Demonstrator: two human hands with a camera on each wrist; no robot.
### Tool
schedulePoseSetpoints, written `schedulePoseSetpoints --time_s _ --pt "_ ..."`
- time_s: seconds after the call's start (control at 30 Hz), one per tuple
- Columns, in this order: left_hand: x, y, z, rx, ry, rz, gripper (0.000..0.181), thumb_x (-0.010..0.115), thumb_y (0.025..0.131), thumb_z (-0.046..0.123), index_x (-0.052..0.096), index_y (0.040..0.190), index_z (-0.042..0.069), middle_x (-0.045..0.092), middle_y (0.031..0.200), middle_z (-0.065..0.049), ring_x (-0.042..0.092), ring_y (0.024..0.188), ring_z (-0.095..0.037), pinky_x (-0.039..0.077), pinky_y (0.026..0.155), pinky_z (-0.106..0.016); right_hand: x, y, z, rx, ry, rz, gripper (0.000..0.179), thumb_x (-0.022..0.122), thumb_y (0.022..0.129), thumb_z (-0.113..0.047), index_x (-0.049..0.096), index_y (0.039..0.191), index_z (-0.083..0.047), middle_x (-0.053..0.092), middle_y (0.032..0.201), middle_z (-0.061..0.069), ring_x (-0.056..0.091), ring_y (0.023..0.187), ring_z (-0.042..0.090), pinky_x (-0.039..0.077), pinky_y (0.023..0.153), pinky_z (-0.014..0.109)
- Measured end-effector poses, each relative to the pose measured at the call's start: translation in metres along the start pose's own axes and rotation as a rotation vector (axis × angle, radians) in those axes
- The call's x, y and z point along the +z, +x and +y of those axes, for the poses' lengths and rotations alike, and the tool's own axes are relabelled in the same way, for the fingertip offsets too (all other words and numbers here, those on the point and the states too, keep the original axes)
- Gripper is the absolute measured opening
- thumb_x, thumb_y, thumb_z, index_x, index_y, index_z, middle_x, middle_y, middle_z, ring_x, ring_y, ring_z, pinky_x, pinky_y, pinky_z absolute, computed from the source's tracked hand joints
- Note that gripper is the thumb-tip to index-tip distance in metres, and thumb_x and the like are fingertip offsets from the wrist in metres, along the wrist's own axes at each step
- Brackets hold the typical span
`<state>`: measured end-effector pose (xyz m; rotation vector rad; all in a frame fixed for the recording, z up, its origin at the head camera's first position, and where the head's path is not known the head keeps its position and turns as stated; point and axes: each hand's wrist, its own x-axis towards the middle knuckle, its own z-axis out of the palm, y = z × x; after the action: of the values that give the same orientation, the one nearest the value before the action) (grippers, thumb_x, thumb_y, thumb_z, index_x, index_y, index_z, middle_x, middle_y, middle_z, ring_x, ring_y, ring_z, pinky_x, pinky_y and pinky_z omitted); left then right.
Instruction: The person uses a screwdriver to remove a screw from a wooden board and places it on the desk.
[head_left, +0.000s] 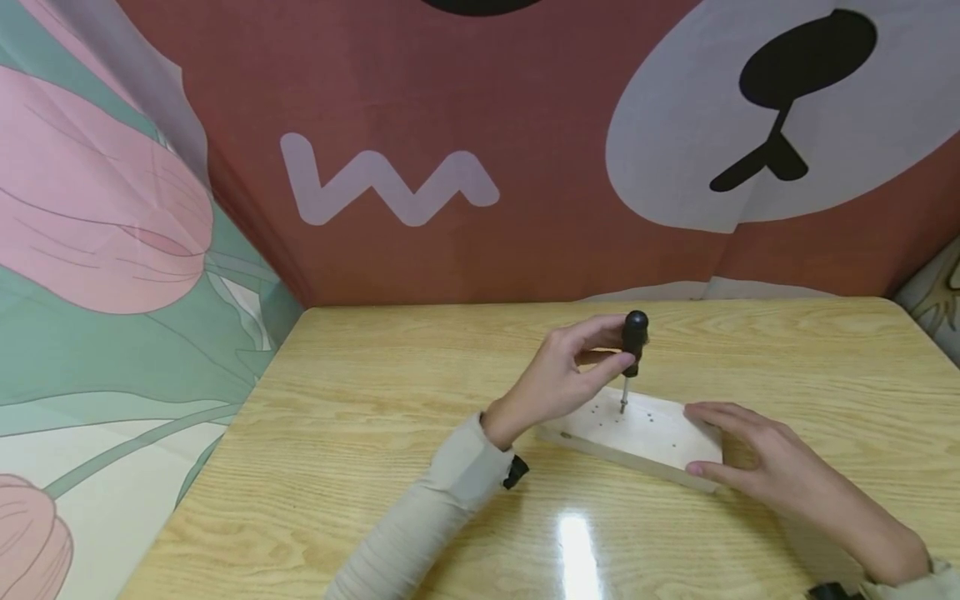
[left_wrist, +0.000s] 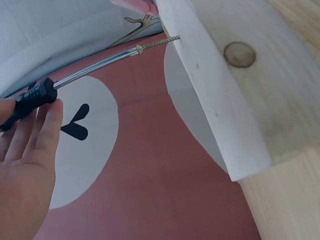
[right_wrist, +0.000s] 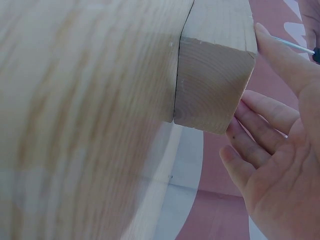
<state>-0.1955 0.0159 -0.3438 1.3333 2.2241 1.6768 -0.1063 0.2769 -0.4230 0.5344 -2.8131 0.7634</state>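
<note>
A pale wooden block (head_left: 645,437) with several small holes in its top lies on the table. My left hand (head_left: 551,379) pinches the black handle of a screwdriver (head_left: 635,337) between thumb and fingers. The screwdriver stands nearly upright, its tip on the head of a screw (left_wrist: 160,43). That screw's point meets the block's top face, and most of its thread shows in the left wrist view. My right hand (head_left: 780,458) grips the block's right end, thumb on the near edge and fingers at the far edge. The end grain (right_wrist: 215,85) faces the right wrist camera.
The block rests on a wood-grain table (head_left: 375,375). Behind the table hangs a red-brown cloth (head_left: 540,242) with a cartoon face, and a flowered cloth (head_left: 112,350) hangs at the left. A glare spot lies on the near tabletop.
</note>
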Motion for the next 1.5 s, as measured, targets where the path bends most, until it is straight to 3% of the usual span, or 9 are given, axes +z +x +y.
schedulePoseSetpoints --time_s 0.1,0.4,0.6,0.7,0.83,0.93,1.27,1.4,1.5 --pt "-0.0007 0.0004 0.0003 0.009 0.009 -0.016 0.04 0.062 0.097 0.002 0.053 0.136 -0.001 0.069 0.12 -0.021 0.07 0.108 -0.024 0.056 0.091 -0.018 0.0002 -0.0001 0.0005 -0.006 -0.018 0.011 0.063 0.087 0.073 -0.035 0.066 0.127 -0.01 0.066 0.127 0.011 0.062 0.112 0.036 0.055 0.084 0.046" --pt "-0.0012 0.0 0.0044 -0.025 0.003 -0.026 0.044 0.061 0.096 0.0 0.052 0.139 -0.001 0.069 0.119 -0.022 0.07 0.108 -0.028 0.056 0.089 -0.017 0.0001 -0.0005 0.0 0.0 -0.012 0.006 0.064 0.087 0.073 -0.034 0.066 0.128 -0.01 0.066 0.128 0.012 0.061 0.112 0.037 0.054 0.085 0.05" --pt "-0.0002 -0.0005 0.0044 -0.033 -0.011 0.027 0.047 0.069 0.091 0.0 0.055 0.135 0.0 0.07 0.117 -0.02 0.071 0.104 -0.025 0.058 0.086 -0.018 0.0002 0.0 0.0002 0.002 -0.008 0.0 0.064 0.087 0.074 -0.035 0.066 0.128 -0.009 0.065 0.129 0.013 0.061 0.113 0.037 0.054 0.086 0.051" --pt "0.0018 -0.0007 0.0029 -0.013 -0.028 0.056 0.047 0.072 0.088 0.001 0.057 0.133 -0.001 0.071 0.115 -0.021 0.072 0.101 -0.024 0.059 0.085 -0.019 0.0004 -0.0003 0.0008 -0.009 -0.016 0.014 0.063 0.087 0.073 -0.035 0.067 0.127 -0.01 0.066 0.128 0.012 0.061 0.112 0.036 0.055 0.088 0.032" --pt "0.0037 -0.002 0.0009 0.022 -0.004 0.067 0.041 0.069 0.091 0.003 0.059 0.131 -0.001 0.071 0.115 -0.02 0.072 0.102 -0.02 0.059 0.086 -0.02 0.0009 -0.0009 0.0017 -0.022 -0.011 0.032 0.063 0.088 0.072 -0.034 0.067 0.126 -0.011 0.067 0.126 0.01 0.062 0.11 0.034 0.037 0.087 0.001" --pt "0.0032 -0.003 0.0012 0.028 -0.006 0.059 0.039 0.067 0.094 0.003 0.058 0.132 -0.001 0.07 0.118 -0.02 0.071 0.106 -0.02 0.058 0.089 -0.02 0.001 -0.0007 0.0021 -0.024 -0.001 0.034 0.063 0.088 0.072 -0.034 0.067 0.126 -0.011 0.067 0.126 0.01 0.062 0.11 0.034 0.031 0.087 -0.004" --pt "0.0006 -0.0015 0.0027 0.015 0.0 0.005 0.045 0.067 0.092 -0.002 0.053 0.135 -0.001 0.069 0.119 -0.021 0.071 0.103 -0.025 0.057 0.089 -0.018 0.0008 -0.0003 0.0018 -0.057 -0.011 0.058 0.063 0.089 0.07 -0.032 0.067 0.125 -0.01 0.068 0.125 0.011 0.062 0.109 0.035 0.036 0.089 0.0" --pt "0.0011 -0.0004 0.003 -0.007 0.01 0.029 0.046 0.07 0.09 0.0 0.055 0.133 0.001 0.07 0.117 -0.019 0.071 0.102 -0.023 0.057 0.087 -0.017 0.0005 -0.0004 0.0013 -0.045 -0.021 0.045 0.063 0.089 0.071 -0.032 0.067 0.126 -0.01 0.067 0.126 0.011 0.062 0.11 0.035 0.052 0.088 0.023" --pt "0.002 -0.0006 0.0033 -0.02 0.008 0.045 0.045 0.071 0.09 0.002 0.057 0.133 0.001 0.071 0.117 -0.018 0.071 0.102 -0.021 0.058 0.086 -0.017 0.0003 -0.0003 0.0006 -0.034 -0.019 0.03 0.063 0.088 0.072 -0.033 0.066 0.127 -0.009 0.067 0.127 0.013 0.062 0.111 0.037 0.054 0.086 0.045"
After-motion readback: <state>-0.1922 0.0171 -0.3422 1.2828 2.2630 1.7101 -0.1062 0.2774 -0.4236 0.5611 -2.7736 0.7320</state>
